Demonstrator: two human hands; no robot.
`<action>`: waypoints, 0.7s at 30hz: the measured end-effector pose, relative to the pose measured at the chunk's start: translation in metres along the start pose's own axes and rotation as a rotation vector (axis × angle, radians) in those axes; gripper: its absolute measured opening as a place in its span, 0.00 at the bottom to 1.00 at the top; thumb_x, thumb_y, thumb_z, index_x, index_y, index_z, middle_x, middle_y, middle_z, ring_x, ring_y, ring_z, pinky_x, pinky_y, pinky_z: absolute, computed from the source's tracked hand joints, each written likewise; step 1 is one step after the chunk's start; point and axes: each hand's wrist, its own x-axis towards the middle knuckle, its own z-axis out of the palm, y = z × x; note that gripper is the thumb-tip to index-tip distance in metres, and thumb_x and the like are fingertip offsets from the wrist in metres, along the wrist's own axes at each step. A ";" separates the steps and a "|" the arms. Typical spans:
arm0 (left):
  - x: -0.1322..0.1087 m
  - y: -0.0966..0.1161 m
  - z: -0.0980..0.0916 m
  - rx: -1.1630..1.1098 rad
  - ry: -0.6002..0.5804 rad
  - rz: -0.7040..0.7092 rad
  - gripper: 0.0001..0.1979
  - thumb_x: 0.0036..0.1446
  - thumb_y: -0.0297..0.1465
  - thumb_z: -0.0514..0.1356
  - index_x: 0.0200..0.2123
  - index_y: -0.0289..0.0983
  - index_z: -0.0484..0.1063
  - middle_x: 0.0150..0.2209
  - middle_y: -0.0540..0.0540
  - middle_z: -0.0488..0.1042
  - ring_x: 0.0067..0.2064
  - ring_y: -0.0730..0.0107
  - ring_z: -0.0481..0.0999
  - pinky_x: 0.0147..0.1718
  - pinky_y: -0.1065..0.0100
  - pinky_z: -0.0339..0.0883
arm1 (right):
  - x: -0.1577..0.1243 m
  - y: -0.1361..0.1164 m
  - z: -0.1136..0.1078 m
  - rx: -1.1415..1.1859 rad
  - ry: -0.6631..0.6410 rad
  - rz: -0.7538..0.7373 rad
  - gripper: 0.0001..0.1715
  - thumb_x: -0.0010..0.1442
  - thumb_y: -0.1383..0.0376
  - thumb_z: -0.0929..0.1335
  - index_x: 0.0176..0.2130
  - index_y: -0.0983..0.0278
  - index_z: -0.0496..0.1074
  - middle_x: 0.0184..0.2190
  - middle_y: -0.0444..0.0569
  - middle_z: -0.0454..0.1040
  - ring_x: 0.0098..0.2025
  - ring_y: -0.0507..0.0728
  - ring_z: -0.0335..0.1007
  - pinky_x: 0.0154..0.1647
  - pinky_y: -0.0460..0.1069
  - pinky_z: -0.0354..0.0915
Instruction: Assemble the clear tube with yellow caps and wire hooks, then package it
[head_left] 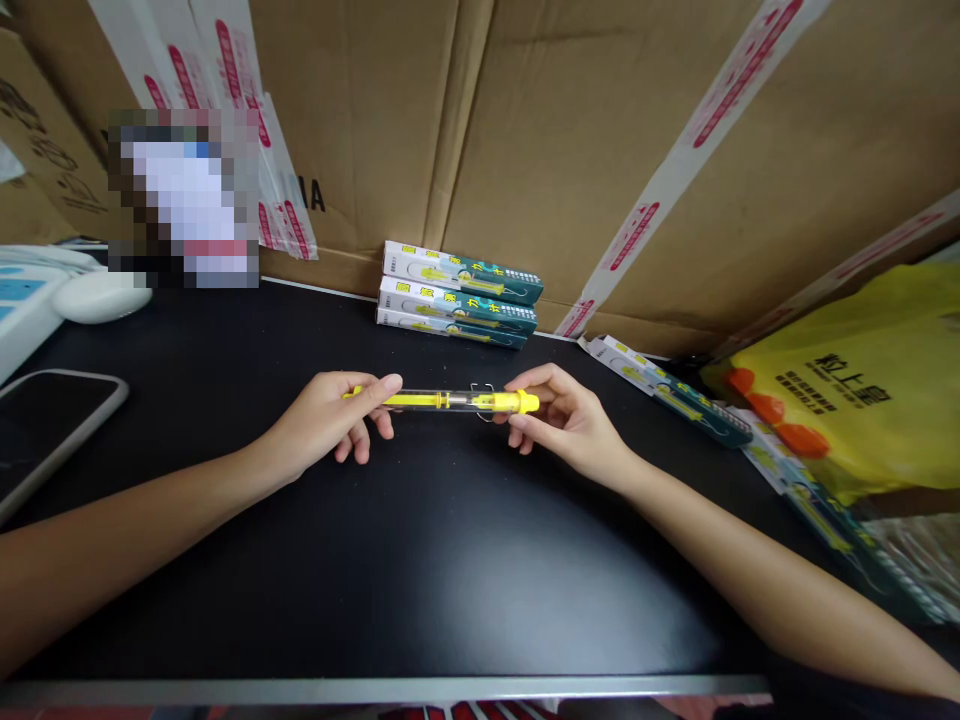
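Yellow-and-clear tube [450, 401] sits level between two hands, just over the middle of the black table [420, 560]. Left hand [330, 420] pinches its left end with curled fingers. Right hand [570, 425] pinches its yellow right end. Small boxes [457, 295] are stacked farther back.

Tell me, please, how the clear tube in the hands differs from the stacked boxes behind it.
The clear tube is one bare item, see-through with yellow parts; the stacked boxes are three white-and-teal cartons. The clear tube is gripped at its ends by the left hand and right hand; the stacked boxes rest untouched on the black table by the cardboard. Both are long, slim and lie roughly crosswise.
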 end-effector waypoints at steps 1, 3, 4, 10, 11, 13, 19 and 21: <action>0.000 -0.001 0.000 0.001 0.003 -0.006 0.23 0.60 0.48 0.59 0.27 0.33 0.71 0.25 0.48 0.74 0.14 0.81 0.69 0.09 0.80 0.54 | 0.000 0.000 0.000 -0.009 0.002 -0.008 0.16 0.59 0.65 0.73 0.44 0.63 0.66 0.34 0.47 0.80 0.26 0.48 0.75 0.24 0.42 0.73; 0.000 -0.001 0.000 0.006 0.008 -0.016 0.23 0.60 0.48 0.59 0.28 0.33 0.71 0.25 0.48 0.74 0.14 0.80 0.69 0.09 0.80 0.54 | -0.002 0.001 0.001 -0.024 0.006 -0.021 0.15 0.59 0.65 0.73 0.45 0.63 0.67 0.35 0.47 0.80 0.27 0.48 0.76 0.25 0.42 0.73; 0.000 -0.002 0.000 0.008 0.009 -0.017 0.23 0.60 0.48 0.59 0.28 0.33 0.71 0.25 0.48 0.74 0.14 0.80 0.69 0.09 0.80 0.54 | -0.002 0.001 0.002 -0.032 0.010 -0.025 0.16 0.59 0.65 0.73 0.45 0.63 0.67 0.35 0.48 0.80 0.27 0.48 0.76 0.25 0.42 0.73; -0.002 0.003 0.002 -0.103 -0.002 -0.007 0.18 0.60 0.45 0.60 0.35 0.34 0.72 0.23 0.52 0.71 0.14 0.81 0.68 0.09 0.80 0.53 | -0.004 0.002 0.004 -0.066 0.025 -0.037 0.16 0.60 0.64 0.73 0.45 0.63 0.67 0.35 0.48 0.80 0.27 0.48 0.76 0.27 0.43 0.74; -0.002 0.005 0.002 -0.162 -0.008 -0.010 0.18 0.60 0.45 0.60 0.38 0.34 0.73 0.24 0.52 0.70 0.14 0.81 0.67 0.09 0.80 0.53 | -0.003 0.002 0.004 -0.066 0.026 -0.040 0.16 0.60 0.64 0.73 0.45 0.63 0.67 0.34 0.48 0.80 0.27 0.49 0.76 0.27 0.43 0.73; -0.002 0.007 0.001 -0.288 -0.019 -0.006 0.19 0.60 0.45 0.60 0.42 0.34 0.73 0.26 0.52 0.71 0.15 0.82 0.67 0.10 0.80 0.54 | -0.002 0.001 0.003 -0.061 0.035 -0.044 0.15 0.60 0.63 0.72 0.45 0.63 0.66 0.34 0.48 0.80 0.27 0.49 0.75 0.26 0.43 0.73; -0.004 0.007 0.002 -0.354 -0.066 0.077 0.18 0.60 0.43 0.61 0.46 0.36 0.69 0.30 0.50 0.75 0.16 0.80 0.69 0.10 0.79 0.56 | -0.001 0.001 0.002 -0.076 0.084 -0.048 0.17 0.60 0.61 0.72 0.45 0.62 0.65 0.35 0.48 0.80 0.27 0.49 0.75 0.26 0.44 0.73; -0.005 0.006 0.002 -0.284 -0.051 0.094 0.17 0.61 0.45 0.59 0.44 0.37 0.67 0.29 0.50 0.75 0.15 0.79 0.69 0.10 0.79 0.56 | -0.002 0.001 0.003 -0.100 0.099 -0.058 0.17 0.61 0.61 0.72 0.45 0.62 0.65 0.36 0.48 0.80 0.27 0.49 0.75 0.26 0.45 0.73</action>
